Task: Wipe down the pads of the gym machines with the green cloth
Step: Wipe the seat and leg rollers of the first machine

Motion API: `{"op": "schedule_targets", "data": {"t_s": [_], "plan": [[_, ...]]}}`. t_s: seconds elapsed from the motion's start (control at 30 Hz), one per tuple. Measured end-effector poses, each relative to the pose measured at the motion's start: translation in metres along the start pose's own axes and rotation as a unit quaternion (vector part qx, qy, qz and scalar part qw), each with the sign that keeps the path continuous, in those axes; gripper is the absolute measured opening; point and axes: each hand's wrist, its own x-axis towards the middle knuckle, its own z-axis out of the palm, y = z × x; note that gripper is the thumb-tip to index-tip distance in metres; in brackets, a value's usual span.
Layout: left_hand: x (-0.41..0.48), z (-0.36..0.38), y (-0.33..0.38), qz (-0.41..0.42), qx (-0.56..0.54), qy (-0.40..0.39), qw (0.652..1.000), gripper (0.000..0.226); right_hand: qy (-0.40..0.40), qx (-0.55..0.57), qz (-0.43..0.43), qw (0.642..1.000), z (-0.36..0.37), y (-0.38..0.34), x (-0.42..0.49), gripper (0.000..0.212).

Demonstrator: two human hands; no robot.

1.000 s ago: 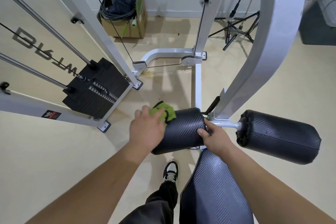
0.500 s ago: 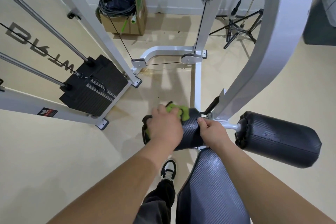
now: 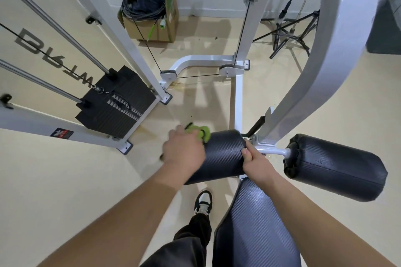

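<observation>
Green cloth (image 3: 198,132) is bunched under the left hand (image 3: 184,154), pressed on the outer end of the left roller pad (image 3: 221,156). Right hand (image 3: 256,161) is clamped around that pad's inner end. At three o'clock sits the right roller pad (image 3: 334,167); at six, the seat pad (image 3: 253,227).

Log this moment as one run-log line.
step: wiping left roller pad | left hand: presses green cloth on pad's outer end | right hand: grips inner end | right roller pad: untouched
</observation>
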Motion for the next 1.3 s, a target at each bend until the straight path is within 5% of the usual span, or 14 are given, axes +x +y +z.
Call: {"op": "schedule_targets", "data": {"t_s": [0.13, 0.27, 0.4, 0.5, 0.7, 0.77, 0.9, 1.03, 1.13, 1.3], "plan": [[-0.019, 0.017, 0.070, 0.139, -0.019, 0.002, 0.990, 0.040, -0.020, 0.083, 0.052, 0.995, -0.005, 0.001, 0.000, 0.033], [-0.011, 0.007, 0.048, 0.196, -0.001, -0.009, 0.981, 0.041, -0.040, 0.109, 0.076, 0.990, -0.018, -0.007, -0.001, 0.016], [0.000, -0.001, -0.022, 0.050, 0.004, 0.011, 0.999, 0.032, -0.015, 0.075, 0.080, 0.994, -0.011, -0.007, 0.008, 0.043], [0.008, -0.003, -0.021, -0.047, -0.002, 0.005, 0.999, 0.031, -0.018, 0.071, 0.081, 0.994, -0.006, -0.006, 0.014, 0.041], [0.004, 0.009, 0.080, 0.136, -0.022, -0.032, 0.990, 0.035, 0.015, 0.082, 0.034, 0.996, 0.006, 0.008, 0.012, 0.019], [0.011, 0.005, 0.071, 0.161, -0.026, -0.043, 0.986, 0.037, 0.013, 0.087, 0.008, 0.996, 0.009, 0.009, 0.006, 0.027], [0.020, 0.001, 0.003, 0.081, -0.004, -0.013, 0.997, 0.034, -0.013, 0.098, 0.001, 0.995, 0.009, 0.020, -0.003, 0.052], [0.010, 0.006, -0.026, -0.047, -0.015, 0.037, 0.998, 0.034, -0.016, 0.131, 0.038, 0.991, -0.004, 0.011, -0.001, 0.043], [-0.004, 0.010, 0.020, 0.011, 0.005, 0.043, 0.999, 0.035, -0.033, 0.131, 0.071, 0.988, -0.018, -0.005, 0.011, 0.021], [-0.009, 0.011, 0.054, 0.144, -0.022, 0.005, 0.989, 0.043, -0.002, 0.101, 0.028, 0.995, -0.007, -0.006, 0.024, 0.040]]}}
